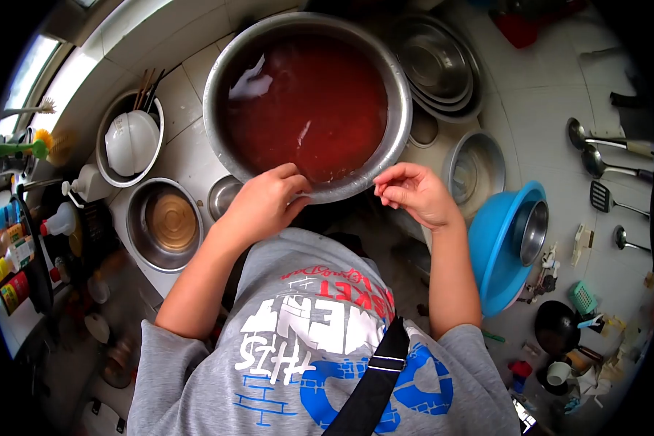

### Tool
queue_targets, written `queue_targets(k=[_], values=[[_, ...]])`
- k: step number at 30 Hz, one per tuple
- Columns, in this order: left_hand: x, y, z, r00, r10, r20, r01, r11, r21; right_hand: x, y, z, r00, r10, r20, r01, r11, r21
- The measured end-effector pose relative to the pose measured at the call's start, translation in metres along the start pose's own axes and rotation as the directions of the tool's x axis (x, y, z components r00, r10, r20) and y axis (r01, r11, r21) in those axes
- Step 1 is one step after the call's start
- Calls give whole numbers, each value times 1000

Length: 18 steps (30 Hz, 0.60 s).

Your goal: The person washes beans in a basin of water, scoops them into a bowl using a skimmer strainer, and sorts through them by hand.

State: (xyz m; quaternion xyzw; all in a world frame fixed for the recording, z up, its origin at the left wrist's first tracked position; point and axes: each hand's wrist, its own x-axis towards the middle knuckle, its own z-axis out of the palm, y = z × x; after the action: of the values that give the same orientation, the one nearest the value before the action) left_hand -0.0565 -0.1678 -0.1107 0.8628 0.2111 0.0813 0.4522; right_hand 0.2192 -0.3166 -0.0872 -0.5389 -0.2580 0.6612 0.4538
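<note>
A large metal basin (403,127) full of dark red liquid stands in front of me. At its near rim, left of centre, is my left hand (269,200), its fingers curled together; whatever they hold, if anything, is hidden. My right hand (414,195) is just beyond the basin's near right edge, palm partly turned up, with thumb and fingertips pinched together. Anything between those fingertips is too small to make out. Small pale bits float on the liquid close to the near rim.
To the left are a pot with white bowls (132,142) and a steel bowl (171,221). Stacked metal basins (436,62), a metal pan (476,171) and a blue basin (490,251) stand on the right. Ladles (596,163) hang on the right wall.
</note>
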Motion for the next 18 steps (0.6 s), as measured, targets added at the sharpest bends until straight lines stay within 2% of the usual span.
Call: queue_targets(k=[3,4,5,8,11,12,14,16,17,18], values=[[2,-9,-11,999,-16,-48,22,992,122,-19,-2,-2,995,86,-48,-97,945,-313],[3,-15,-18,997,-46,-68,56,987,153,-23,-1,-2,992,104,-68,-123,907,-403],[2,-23,-27,988,-72,-136,93,983,160,-25,4,-6,986,60,-154,-138,813,-566],[-1,-41,-57,922,-138,-362,209,964,164,-28,2,5,943,-99,-319,-174,668,-723],[-1,-60,-83,875,-87,-477,239,933,268,-19,1,12,950,-119,-290,-121,713,-690],[2,-65,-86,868,-126,-480,273,929,251,-14,1,15,952,-129,-279,-101,725,-682],[12,-73,-88,892,-100,-441,249,923,294,2,3,18,956,-152,-250,-63,728,-683],[29,-78,-81,943,-133,-304,277,819,502,19,7,23,962,-175,-212,-23,715,-698],[39,-74,-76,946,-254,-201,324,759,565,30,7,25,963,-192,-187,0,698,-716],[46,-90,-67,959,-236,-156,281,722,632,41,8,26,964,-208,-164,22,680,-733]])
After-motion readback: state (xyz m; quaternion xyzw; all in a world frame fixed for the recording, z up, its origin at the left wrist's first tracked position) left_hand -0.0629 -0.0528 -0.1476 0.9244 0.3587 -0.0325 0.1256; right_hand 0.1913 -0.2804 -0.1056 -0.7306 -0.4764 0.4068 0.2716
